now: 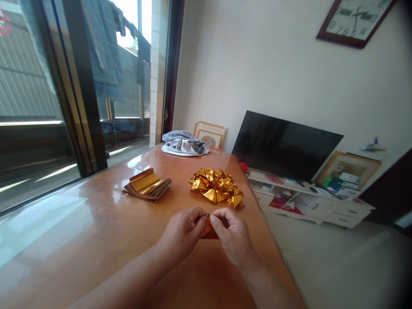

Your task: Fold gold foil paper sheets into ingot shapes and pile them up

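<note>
My left hand [183, 231] and my right hand [233, 234] meet over the wooden table [96, 240], both pinching one small piece of gold foil paper [208, 229]. Most of that piece is hidden between my fingers. Just beyond my hands lies a pile of folded gold foil pieces [216, 186]. To the left of the pile sits a stack of flat gold foil sheets [147, 184], its top sheet curled up.
A bundle of grey and white cloth [184, 143] lies at the table's far end, with picture frames [210, 134] behind it. A dark TV [285, 146] on a low white cabinet [309, 201] stands right of the table. Glass doors [38, 107] run along the left.
</note>
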Tool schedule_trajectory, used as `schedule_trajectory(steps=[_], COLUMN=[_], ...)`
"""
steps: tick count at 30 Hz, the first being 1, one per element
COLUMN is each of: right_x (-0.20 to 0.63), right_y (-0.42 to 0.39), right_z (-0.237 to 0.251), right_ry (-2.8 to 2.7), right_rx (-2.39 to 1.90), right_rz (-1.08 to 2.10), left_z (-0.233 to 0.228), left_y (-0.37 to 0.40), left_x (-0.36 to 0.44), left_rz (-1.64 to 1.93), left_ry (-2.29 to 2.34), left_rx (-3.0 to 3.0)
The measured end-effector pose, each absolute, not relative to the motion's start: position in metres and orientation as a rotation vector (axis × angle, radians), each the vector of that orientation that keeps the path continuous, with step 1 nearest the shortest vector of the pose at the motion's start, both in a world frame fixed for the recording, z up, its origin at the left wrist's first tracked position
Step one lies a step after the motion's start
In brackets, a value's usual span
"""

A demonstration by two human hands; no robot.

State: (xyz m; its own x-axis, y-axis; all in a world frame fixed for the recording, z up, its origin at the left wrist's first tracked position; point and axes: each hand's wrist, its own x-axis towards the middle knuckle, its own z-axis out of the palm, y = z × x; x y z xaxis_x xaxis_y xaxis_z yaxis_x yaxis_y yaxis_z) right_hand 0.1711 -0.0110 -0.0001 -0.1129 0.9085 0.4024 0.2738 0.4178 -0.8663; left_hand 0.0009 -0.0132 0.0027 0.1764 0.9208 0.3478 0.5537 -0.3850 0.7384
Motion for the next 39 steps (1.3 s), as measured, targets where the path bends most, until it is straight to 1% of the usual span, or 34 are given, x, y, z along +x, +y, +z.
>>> schedule_trajectory(steps=[9, 16, 21, 24, 32, 39], right_x=[0.174, 0.178, 0.177, 0.176, 0.176, 0.173], right_y=[-0.008, -0.004, -0.006, -0.008, -0.009, -0.01], right_z=[0.001, -0.004, 0.002, 0.006, 0.004, 0.008], right_ry=[-1.646, -1.529, -1.483, -1.473, -1.51, -1.488], right_rx=[-1.094, -1.011, -0.96, -0.94, -0.947, -0.959], right_rz=[0.859, 1.169, 1.304, 1.374, 1.335, 1.298], left_z=[0.002, 0.0, -0.001, 0.001, 0.014, 0.006], left_y=[-0.013, -0.011, -0.01, -0.011, -0.014, -0.01], left_x=[0.001, 0.001, 0.002, 0.003, 0.004, 0.003], left_rz=[1.137, 1.181, 1.242, 1.201, 1.186, 1.202], left_ry=[1.325, 1.269, 1.11, 1.02, 0.985, 0.926], left_rx=[1.96, 1.873, 1.675, 1.536, 1.335, 1.33])
